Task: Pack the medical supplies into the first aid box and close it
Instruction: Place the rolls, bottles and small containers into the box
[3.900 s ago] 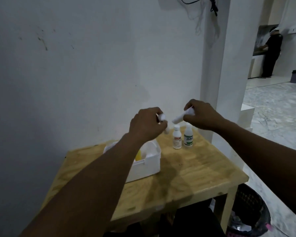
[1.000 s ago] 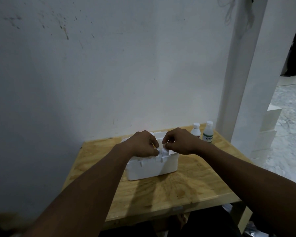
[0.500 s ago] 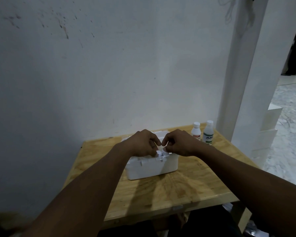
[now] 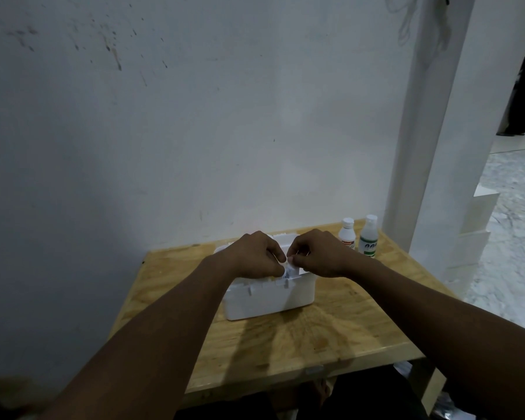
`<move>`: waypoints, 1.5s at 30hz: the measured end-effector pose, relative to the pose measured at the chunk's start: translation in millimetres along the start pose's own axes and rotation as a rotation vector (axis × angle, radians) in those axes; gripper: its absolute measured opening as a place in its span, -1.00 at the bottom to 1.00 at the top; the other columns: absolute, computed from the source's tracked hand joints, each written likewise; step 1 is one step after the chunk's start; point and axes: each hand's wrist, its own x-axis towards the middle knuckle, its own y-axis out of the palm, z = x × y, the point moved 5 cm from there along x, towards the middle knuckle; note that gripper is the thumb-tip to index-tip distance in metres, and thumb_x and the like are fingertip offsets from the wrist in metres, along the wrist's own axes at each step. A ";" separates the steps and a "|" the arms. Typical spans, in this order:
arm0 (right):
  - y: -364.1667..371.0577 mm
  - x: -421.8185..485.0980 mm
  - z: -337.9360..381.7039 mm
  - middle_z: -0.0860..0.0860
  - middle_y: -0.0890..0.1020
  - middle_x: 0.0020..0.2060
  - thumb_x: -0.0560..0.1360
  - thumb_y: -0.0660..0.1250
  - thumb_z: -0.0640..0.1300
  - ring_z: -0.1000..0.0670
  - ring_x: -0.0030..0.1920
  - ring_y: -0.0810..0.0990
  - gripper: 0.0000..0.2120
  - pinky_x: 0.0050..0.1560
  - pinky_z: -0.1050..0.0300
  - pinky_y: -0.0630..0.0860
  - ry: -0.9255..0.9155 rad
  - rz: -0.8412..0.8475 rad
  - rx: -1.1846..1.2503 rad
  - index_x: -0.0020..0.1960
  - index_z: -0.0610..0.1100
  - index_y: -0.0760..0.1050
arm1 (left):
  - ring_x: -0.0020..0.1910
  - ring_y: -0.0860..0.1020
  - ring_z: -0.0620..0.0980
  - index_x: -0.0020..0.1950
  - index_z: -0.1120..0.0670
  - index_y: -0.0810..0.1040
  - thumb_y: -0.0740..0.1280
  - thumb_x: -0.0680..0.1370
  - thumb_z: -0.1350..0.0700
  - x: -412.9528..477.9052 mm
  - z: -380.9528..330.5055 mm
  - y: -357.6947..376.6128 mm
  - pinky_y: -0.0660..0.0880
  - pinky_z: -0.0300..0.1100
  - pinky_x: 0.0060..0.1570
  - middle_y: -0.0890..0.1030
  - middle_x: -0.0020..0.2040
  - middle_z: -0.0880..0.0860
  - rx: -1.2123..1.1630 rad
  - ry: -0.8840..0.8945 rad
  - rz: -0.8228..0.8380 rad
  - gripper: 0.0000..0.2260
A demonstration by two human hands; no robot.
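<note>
Hands (image 4: 255, 256) (image 4: 319, 254) lowered to box (image 4: 267, 301), pinched item (image 4: 291, 260) unclear

A stained white wall (image 4: 194, 131) is seen at 12 o'clock behind the wooden surface (image 4: 346, 334); a pillar (image 4: 431, 147) and marbled floor (image 4: 515, 237) at 3 o'clock.

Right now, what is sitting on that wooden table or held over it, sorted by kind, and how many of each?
White first aid box: 1
Small white-capped bottles, one with a red label, one with a green label: 2
Small white item, pinched between left hand and right hand over the box: 1
Total: 4
</note>
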 end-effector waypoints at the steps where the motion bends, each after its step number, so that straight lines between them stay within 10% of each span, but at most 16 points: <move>1: -0.4 0.2 -0.2 -0.03 0.71 -0.05 0.50 0.34 -0.14 0.03 -0.07 0.63 -0.81 -0.02 0.14 0.56 0.000 -0.007 0.004 0.04 -0.14 0.67 | -0.07 0.63 -0.09 0.12 0.02 0.72 0.49 0.42 0.13 0.1 0.2 0.1 0.49 -0.26 -0.09 0.67 -0.14 -0.10 0.003 0.001 -0.005 -0.73; 22: -60.2 -5.0 -40.1 0.02 0.69 -0.16 0.48 0.36 -0.15 0.08 -0.17 0.61 -0.89 -0.20 0.34 0.44 0.068 -0.339 0.008 -0.05 -0.13 0.66 | -0.06 0.65 -0.03 -0.04 0.05 0.74 0.36 0.50 0.12 30.8 -30.9 -14.9 0.63 -0.05 0.02 0.71 -0.10 -0.05 0.031 0.106 -0.300 -0.84; 35: -95.0 -0.9 -163.8 -0.16 0.52 0.23 0.47 0.38 -0.09 -0.17 0.17 0.53 -0.56 0.20 -0.03 0.45 0.361 -0.334 -0.101 0.34 -0.06 0.44 | 0.43 0.38 0.14 0.54 -0.03 0.32 0.41 0.52 0.00 144.2 -84.8 58.2 0.45 0.05 0.33 0.39 0.48 0.10 0.191 0.194 -0.126 -0.40; 45: -77.8 1.8 -184.1 -0.07 0.65 0.01 0.45 0.39 -0.18 -0.04 -0.09 0.60 -0.75 -0.09 0.12 0.54 0.261 -0.346 0.005 0.13 -0.12 0.54 | 0.20 0.58 0.15 0.37 0.03 0.51 0.34 0.55 0.10 168.8 -98.4 78.9 0.58 0.04 0.11 0.62 0.27 0.10 0.189 0.236 -0.171 -0.62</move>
